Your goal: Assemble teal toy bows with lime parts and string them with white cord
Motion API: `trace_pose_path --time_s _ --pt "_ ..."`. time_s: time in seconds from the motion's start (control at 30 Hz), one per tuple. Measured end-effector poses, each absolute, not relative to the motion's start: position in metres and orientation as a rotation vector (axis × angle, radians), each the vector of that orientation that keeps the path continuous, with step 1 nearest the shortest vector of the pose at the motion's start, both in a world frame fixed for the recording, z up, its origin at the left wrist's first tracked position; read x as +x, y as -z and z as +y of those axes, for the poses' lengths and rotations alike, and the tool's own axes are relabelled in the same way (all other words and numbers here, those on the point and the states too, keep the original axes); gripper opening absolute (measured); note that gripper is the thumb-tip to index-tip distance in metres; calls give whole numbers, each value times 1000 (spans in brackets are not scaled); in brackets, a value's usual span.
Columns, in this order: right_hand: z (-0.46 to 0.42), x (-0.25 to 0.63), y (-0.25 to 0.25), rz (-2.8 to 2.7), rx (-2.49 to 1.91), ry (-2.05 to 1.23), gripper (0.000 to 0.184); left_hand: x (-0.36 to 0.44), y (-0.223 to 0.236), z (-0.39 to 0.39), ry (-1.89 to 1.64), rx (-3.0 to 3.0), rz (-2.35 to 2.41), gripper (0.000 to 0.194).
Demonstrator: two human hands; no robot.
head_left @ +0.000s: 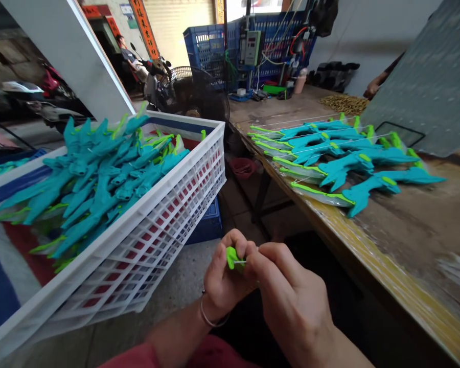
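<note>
Green piece [231, 257] held in left hand [223, 281], between bench and crate; fingers curled closed around it. Thin white strand [240, 262] run from green piece to right hand [297, 294]; right fingers pinched on strand, tips partly hidden. 2 hands brought together, nearly touching. White lattice crate [176, 204] set at left, heaped with teal-and-green toys [99, 179]. More toys of same colours [371, 168] laid side by side on bench [391, 240] at right, thin strings stretched along some. Black fan [193, 92] placed beyond crate.
</note>
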State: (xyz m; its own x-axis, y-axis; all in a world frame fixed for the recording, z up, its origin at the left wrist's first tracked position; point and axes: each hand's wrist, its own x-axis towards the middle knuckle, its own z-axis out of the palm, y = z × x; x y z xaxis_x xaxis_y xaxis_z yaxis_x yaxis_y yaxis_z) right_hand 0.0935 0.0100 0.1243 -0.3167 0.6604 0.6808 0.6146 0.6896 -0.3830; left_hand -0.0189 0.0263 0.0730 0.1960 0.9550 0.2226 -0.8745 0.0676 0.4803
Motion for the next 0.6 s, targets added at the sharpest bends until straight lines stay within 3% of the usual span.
trace_pose_path --time_s 0.6 --pt "10 89 -123 -2036 -939 -15 30 -19 -70 23 -1371 565 152 36"
